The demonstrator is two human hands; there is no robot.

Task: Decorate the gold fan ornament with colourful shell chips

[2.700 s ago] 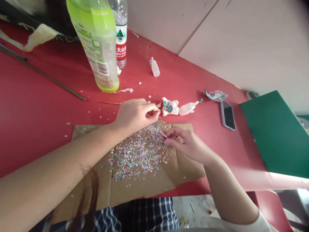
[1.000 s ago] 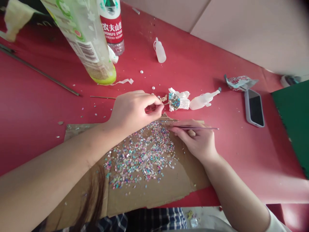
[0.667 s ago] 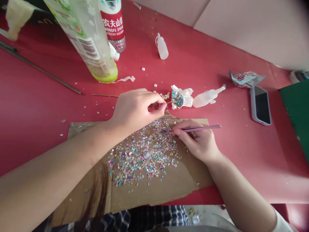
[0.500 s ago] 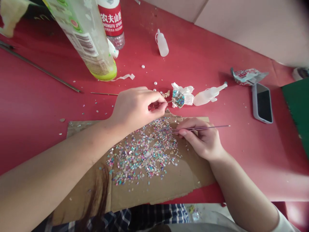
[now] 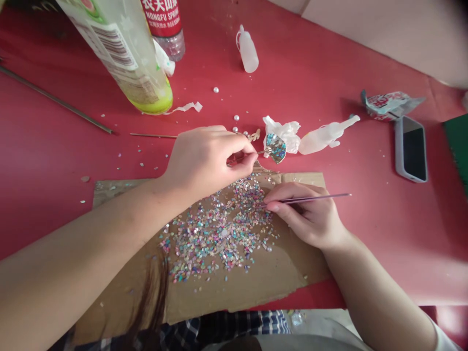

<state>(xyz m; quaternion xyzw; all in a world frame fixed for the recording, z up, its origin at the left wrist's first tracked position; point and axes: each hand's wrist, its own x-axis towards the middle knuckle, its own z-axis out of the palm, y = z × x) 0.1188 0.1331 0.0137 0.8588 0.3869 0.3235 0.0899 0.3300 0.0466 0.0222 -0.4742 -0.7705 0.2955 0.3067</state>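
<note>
- Hand, left (image 5: 208, 161): I read the left-hand fingers (image 5: 241, 163) as pinched together on a thin metal stem (image 5: 261, 153). The fingers hide the stem's lower part.
- Fan-shaped piece (image 5: 276, 148): this sits on the stem's far end, just beyond the fingertips, and is faced with iridescent shell chips. It is held above the crumpled white tissue (image 5: 283, 134), and I cannot tell whether the two touch.
- Hand, right (image 5: 307, 214): the right-hand fingers (image 5: 288, 192) are closed around slim purple tweezers (image 5: 310, 199). The tips reach over the chip pile, but I cannot make out whether they are shut on a chip.
- Shell chips (image 5: 219, 234): multicoloured, scattered across a torn cardboard sheet (image 5: 234, 292) beneath both hands. A lock of hair (image 5: 155, 302) hangs over the sheet's near part.
- Pearl beads (image 5: 236, 118): these lie loose on the red table (image 5: 365, 243), beyond the left hand.
- Translucent squeeze bottle (image 5: 323, 139): lying on its side, just beside the tissue.
- Far items: an upright dropper bottle (image 5: 248, 51), a green-labelled plastic bottle (image 5: 120, 58) and a water bottle (image 5: 164, 36), both cut off by the frame edge, plus a phone (image 5: 411, 148).
</note>
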